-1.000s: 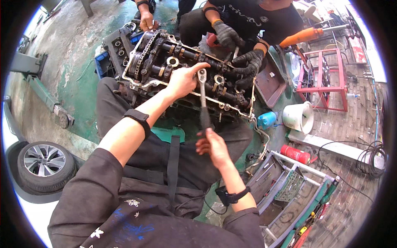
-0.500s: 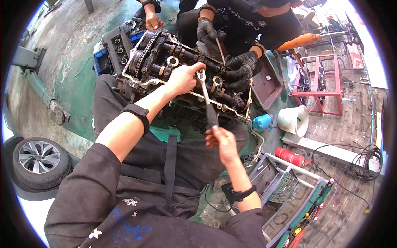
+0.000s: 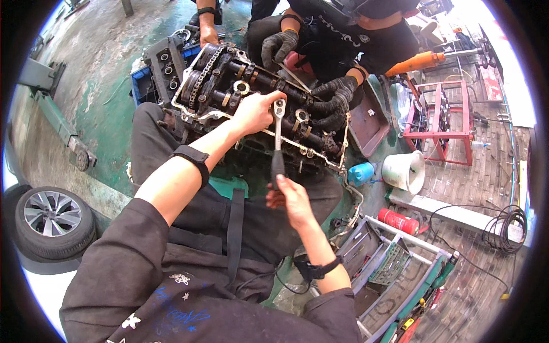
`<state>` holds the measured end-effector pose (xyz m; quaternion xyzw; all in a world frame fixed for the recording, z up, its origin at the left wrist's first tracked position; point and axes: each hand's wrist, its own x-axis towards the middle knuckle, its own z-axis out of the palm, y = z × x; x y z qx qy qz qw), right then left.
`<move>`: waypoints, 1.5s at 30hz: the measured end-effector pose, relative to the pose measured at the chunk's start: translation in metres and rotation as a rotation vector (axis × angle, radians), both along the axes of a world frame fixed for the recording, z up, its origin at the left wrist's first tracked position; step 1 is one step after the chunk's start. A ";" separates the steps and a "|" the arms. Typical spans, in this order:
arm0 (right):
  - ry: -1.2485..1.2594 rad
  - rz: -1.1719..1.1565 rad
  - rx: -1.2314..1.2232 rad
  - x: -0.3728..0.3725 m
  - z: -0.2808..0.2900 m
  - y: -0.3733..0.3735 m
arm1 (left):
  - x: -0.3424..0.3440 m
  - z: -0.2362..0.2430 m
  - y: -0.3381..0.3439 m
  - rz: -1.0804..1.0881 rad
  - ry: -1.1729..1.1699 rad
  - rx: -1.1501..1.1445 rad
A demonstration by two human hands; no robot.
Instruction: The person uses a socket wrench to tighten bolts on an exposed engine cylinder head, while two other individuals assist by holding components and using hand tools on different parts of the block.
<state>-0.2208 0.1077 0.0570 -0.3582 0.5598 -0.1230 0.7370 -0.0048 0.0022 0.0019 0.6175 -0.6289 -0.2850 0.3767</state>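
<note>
A ratchet wrench point(image 3: 278, 128) with a dark grip stands over the near side of an open engine cylinder head point(image 3: 229, 114). My left hand point(image 3: 254, 113) is closed around the ratchet's head, with its index finger along the top; its lower fingers are partly hidden. Down at the handle's end, my right hand point(image 3: 293, 201) has its fingers curled on the dark grip. Camshafts point(image 3: 257, 74) and a timing chain point(image 3: 204, 71) show on the engine. Across from me, a co-worker's gloved hands point(image 3: 334, 94) work at the camshaft with a thin metal tool point(image 3: 294, 76).
Another person's bare hand point(image 3: 209, 35) touches the far left corner. A valve cover point(image 3: 163, 66) lies in a blue crate. To the right are a brown tray point(image 3: 369, 123), a white bucket point(image 3: 403, 171), a fire extinguisher point(image 3: 398, 221) and a tool cart point(image 3: 394, 268). A wheel point(image 3: 54, 214) lies left.
My right hand has swung the ratchet handle leftward and slightly down, while my left hand stays at its head. The co-worker's upper gloved hand has shifted left, and the thin tool leans more.
</note>
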 end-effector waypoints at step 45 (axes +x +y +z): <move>-0.194 0.032 0.057 0.052 0.013 0.000 | -0.004 -0.007 0.004 0.115 0.252 -0.107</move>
